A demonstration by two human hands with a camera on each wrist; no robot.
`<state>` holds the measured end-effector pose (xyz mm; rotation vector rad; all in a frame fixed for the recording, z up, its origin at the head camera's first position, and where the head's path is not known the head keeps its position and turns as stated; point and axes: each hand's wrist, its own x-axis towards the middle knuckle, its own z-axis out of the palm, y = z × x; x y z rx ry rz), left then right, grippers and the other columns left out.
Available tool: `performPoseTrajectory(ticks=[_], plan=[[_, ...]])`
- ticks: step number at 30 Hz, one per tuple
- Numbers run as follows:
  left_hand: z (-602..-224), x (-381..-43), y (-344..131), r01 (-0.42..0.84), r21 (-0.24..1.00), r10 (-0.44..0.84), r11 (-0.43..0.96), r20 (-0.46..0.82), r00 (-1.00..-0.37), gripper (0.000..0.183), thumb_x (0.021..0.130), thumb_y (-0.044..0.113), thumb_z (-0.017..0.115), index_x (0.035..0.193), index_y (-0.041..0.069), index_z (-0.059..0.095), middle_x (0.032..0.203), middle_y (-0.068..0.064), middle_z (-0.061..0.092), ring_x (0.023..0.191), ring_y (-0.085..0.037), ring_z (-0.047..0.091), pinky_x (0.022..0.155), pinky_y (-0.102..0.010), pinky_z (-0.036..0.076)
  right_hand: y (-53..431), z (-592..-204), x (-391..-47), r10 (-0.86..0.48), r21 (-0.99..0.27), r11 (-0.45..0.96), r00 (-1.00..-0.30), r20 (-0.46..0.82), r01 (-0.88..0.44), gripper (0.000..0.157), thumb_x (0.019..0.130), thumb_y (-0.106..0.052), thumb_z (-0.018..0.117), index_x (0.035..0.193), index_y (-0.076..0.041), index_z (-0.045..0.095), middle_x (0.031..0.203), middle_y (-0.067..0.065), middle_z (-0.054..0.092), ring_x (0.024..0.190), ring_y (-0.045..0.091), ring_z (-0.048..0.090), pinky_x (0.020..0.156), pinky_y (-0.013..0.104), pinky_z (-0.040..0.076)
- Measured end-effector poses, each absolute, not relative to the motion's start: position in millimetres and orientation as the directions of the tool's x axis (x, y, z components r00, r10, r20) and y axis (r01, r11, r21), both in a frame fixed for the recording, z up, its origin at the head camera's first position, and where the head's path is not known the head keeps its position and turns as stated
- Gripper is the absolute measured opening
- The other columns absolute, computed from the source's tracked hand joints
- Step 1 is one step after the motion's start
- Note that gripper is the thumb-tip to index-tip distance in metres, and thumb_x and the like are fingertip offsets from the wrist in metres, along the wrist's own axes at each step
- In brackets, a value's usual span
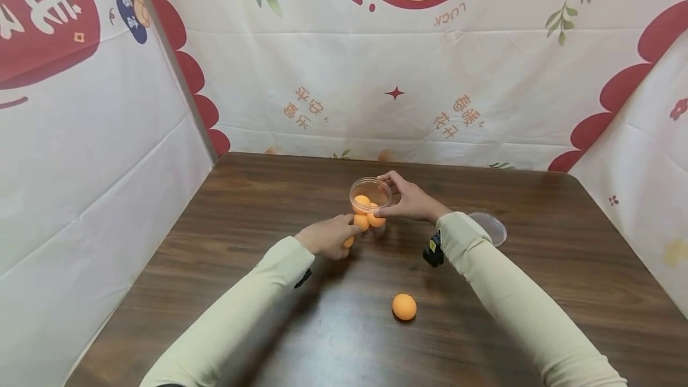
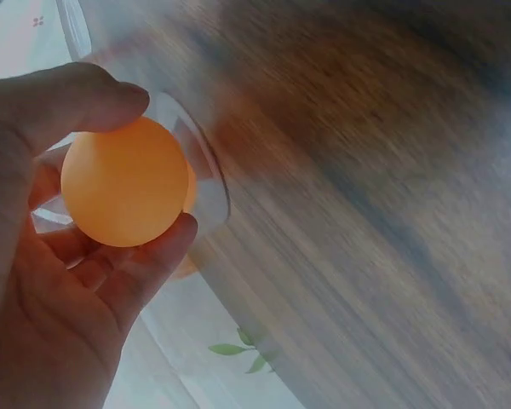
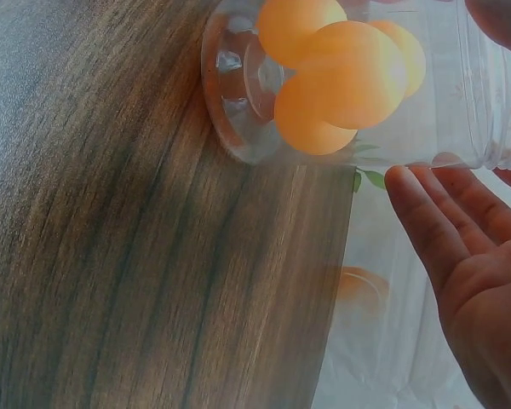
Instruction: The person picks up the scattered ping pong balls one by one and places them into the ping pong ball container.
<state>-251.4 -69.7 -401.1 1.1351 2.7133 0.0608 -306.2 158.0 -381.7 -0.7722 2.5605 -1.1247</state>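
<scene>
A clear plastic jar (image 1: 371, 180) with a screw-thread neck stands upright on the wooden table, its mouth uncovered. Several orange table tennis balls (image 3: 353, 77) lie inside, heaped above its base. Around the upper part of the jar, my right hand (image 1: 409, 199) grips with thumb on one side and fingers on the other. My left hand (image 1: 330, 236) pinches another orange table tennis ball (image 2: 126, 181) between thumb and fingertips. That ball is outside the jar, low beside its wall; in the head view the hand covers much of it.
One loose orange ball (image 1: 404, 307) lies on the table (image 1: 344, 339) nearer the body. A clear round lid (image 1: 488, 229) lies flat to the right, close to the right sleeve (image 1: 500, 273). Printed cloth (image 1: 344, 94) hangs behind the table and on both sides.
</scene>
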Motion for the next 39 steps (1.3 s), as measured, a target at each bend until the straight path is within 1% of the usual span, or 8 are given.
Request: performPoseTrajectory(ticks=[3, 6, 12, 17, 26, 34, 37, 39], plan=[[-396, -255, -75, 0.693, 0.123, 0.703, 0.711, -0.152, -0.695, 0.027, 0.084, 0.014, 0.07, 0.109, 0.012, 0.06, 0.101, -0.004, 0.05, 0.087, -0.015, 0.049, 0.074, -0.028, 0.047, 158, -380, -306, -0.545, -0.729, 0.577, -0.839, -0.008, -0.368, 0.076, 0.078, -0.03, 0.079, 0.138, -0.015, 0.035, 0.134, 0.017, 0.051, 0.121, 0.035, 0.052, 0.096, 0.048, 0.047], [-390, -259, -78, 0.689, 0.125, 0.701, 0.714, -0.136, -0.701, 0.024, 0.085, 0.014, 0.068, 0.108, 0.011, 0.061, 0.099, -0.004, 0.049, 0.085, -0.015, 0.048, 0.073, -0.029, 0.045, 158, -379, -307, -0.534, -0.719, 0.59, -0.845, -0.007, -0.367, 0.077, 0.077, -0.031, 0.08, 0.138, -0.016, 0.035, 0.132, 0.014, 0.052, 0.122, 0.032, 0.052, 0.096, 0.049, 0.046], [-377, -265, -83, 0.682, 0.159, 0.7, 0.714, -0.12, -0.704, 0.028, 0.085, 0.013, 0.066, 0.112, 0.008, 0.06, 0.102, -0.007, 0.051, 0.087, -0.017, 0.049, 0.076, -0.032, 0.046, 159, -381, -308, -0.541, -0.724, 0.582, -0.841, -0.006, -0.37, 0.077, 0.077, -0.03, 0.08, 0.138, -0.016, 0.035, 0.132, 0.015, 0.053, 0.12, 0.032, 0.053, 0.095, 0.048, 0.047], [-359, -271, -86, 0.664, 0.17, 0.682, 0.728, -0.096, -0.725, 0.031, 0.086, 0.014, 0.067, 0.116, 0.009, 0.059, 0.103, -0.007, 0.051, 0.086, -0.018, 0.05, 0.076, -0.032, 0.047, 158, -383, -307, -0.541, -0.731, 0.577, -0.841, -0.008, -0.364, 0.076, 0.077, -0.029, 0.08, 0.137, -0.015, 0.035, 0.131, 0.016, 0.052, 0.117, 0.035, 0.056, 0.094, 0.048, 0.048], [-323, -278, -84, 0.651, 0.158, 0.663, 0.742, -0.033, -0.748, 0.025, 0.086, 0.014, 0.067, 0.109, 0.01, 0.06, 0.102, -0.007, 0.051, 0.084, -0.018, 0.05, 0.072, -0.03, 0.046, 157, -384, -308, -0.553, -0.744, 0.561, -0.833, -0.009, -0.364, 0.076, 0.078, -0.028, 0.079, 0.138, -0.013, 0.034, 0.135, 0.022, 0.047, 0.121, 0.039, 0.052, 0.095, 0.048, 0.048], [-302, -286, -74, 0.628, 0.189, 0.642, 0.755, -0.024, -0.766, 0.026, 0.087, 0.016, 0.067, 0.111, 0.01, 0.058, 0.108, -0.009, 0.051, 0.087, -0.02, 0.053, 0.074, -0.032, 0.048, 156, -383, -308, -0.555, -0.742, 0.565, -0.832, -0.02, -0.359, 0.076, 0.078, -0.029, 0.079, 0.138, -0.015, 0.035, 0.134, 0.018, 0.049, 0.121, 0.037, 0.052, 0.094, 0.047, 0.049], [-297, -290, -69, 0.639, 0.19, 0.652, 0.746, -0.01, -0.758, 0.026, 0.087, 0.015, 0.066, 0.111, 0.009, 0.058, 0.108, -0.009, 0.051, 0.088, -0.02, 0.051, 0.076, -0.032, 0.047, 156, -383, -308, -0.549, -0.745, 0.567, -0.835, -0.023, -0.352, 0.075, 0.078, -0.028, 0.079, 0.137, -0.015, 0.035, 0.133, 0.016, 0.049, 0.121, 0.036, 0.052, 0.094, 0.046, 0.049], [-294, -292, -64, 0.65, 0.197, 0.664, 0.733, -0.003, -0.748, 0.026, 0.087, 0.014, 0.066, 0.111, 0.008, 0.058, 0.108, -0.009, 0.051, 0.09, -0.02, 0.051, 0.077, -0.031, 0.047, 155, -377, -303, -0.546, -0.746, 0.571, -0.837, -0.034, -0.343, 0.075, 0.078, -0.025, 0.078, 0.138, -0.012, 0.035, 0.134, 0.017, 0.049, 0.122, 0.035, 0.051, 0.094, 0.046, 0.049]])
